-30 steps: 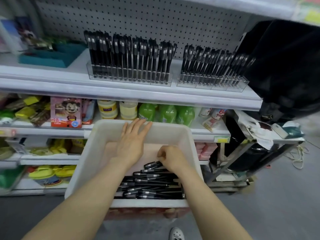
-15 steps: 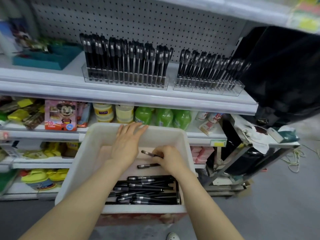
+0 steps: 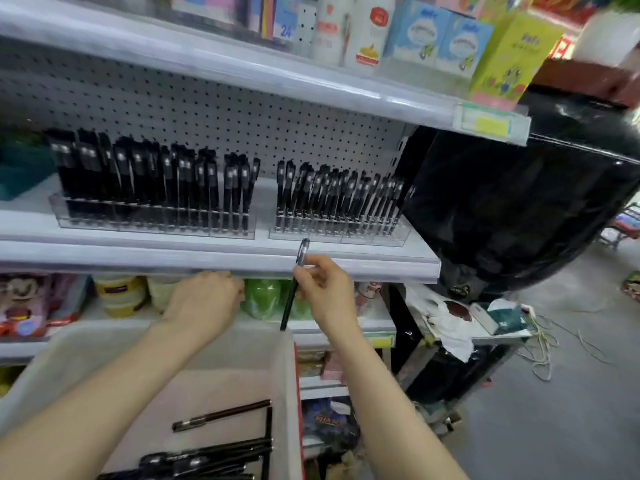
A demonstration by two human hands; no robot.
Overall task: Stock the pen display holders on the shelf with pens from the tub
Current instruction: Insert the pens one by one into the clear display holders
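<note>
Left hand (image 3: 204, 303): fingers curled by the shelf (image 3: 104, 258) edge; any hold is hidden. A pack (image 3: 285, 29) above reads "24". Right hand (image 3: 325, 289) pinches a black pen (image 3: 293, 289), nearly upright, below the right holder (image 3: 339, 232); pen labels are blurred.

Gap between pen holders (image 3: 339, 233) open; upper shelf (image 3: 242, 74) overhangs.
</note>
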